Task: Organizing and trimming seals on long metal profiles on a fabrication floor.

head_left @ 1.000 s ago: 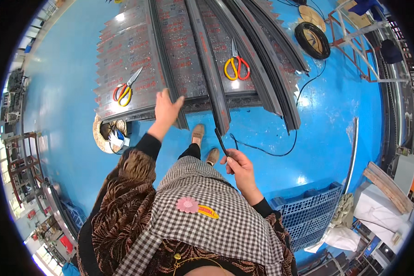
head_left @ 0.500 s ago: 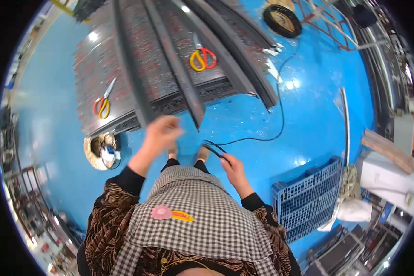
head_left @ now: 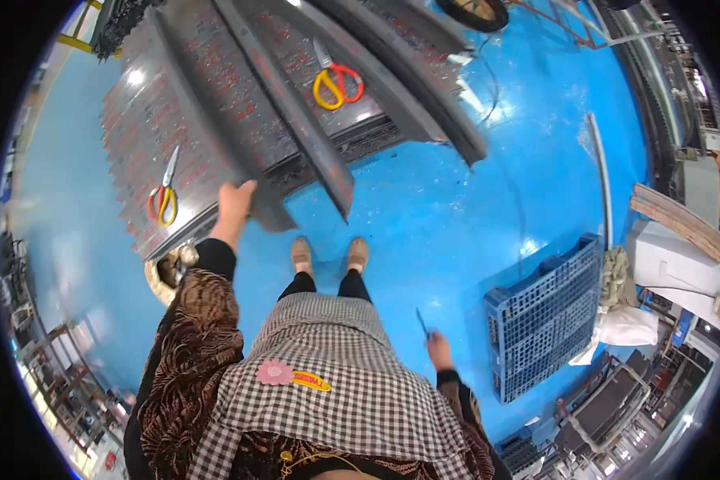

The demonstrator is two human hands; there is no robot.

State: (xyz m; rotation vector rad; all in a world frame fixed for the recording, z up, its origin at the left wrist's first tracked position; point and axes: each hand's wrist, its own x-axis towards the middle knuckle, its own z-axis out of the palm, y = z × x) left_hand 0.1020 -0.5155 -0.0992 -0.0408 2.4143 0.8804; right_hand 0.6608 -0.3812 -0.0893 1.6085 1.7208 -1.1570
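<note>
My left hand (head_left: 236, 210) is closed on the near end of a long dark grey profile strip (head_left: 196, 112), at its left edge. Low on the right, away from the stack, my right hand (head_left: 438, 350) is closed round a thin dark piece (head_left: 422, 320); blur hides its exact kind. A second dark profile strip (head_left: 296, 120) lies to the right of the held one, its pointed end overhanging the stack. Scissors with yellow and red handles (head_left: 338, 86) rest between the strips. Another pair of scissors (head_left: 165, 196) lies at the left, blades pointing away.
Under the strips is a broad stack of dark profiles (head_left: 140, 120) with red marks. A blue plastic pallet (head_left: 544, 320) stands on the right, near wooden planks (head_left: 676, 220) and a long pale bar (head_left: 602, 176). A round pale container (head_left: 164, 276) sits below the stack's left corner.
My left hand has moved left and taken hold of the strip's end, which has swung out slightly. My right hand has moved right and down with the thin dark piece.
</note>
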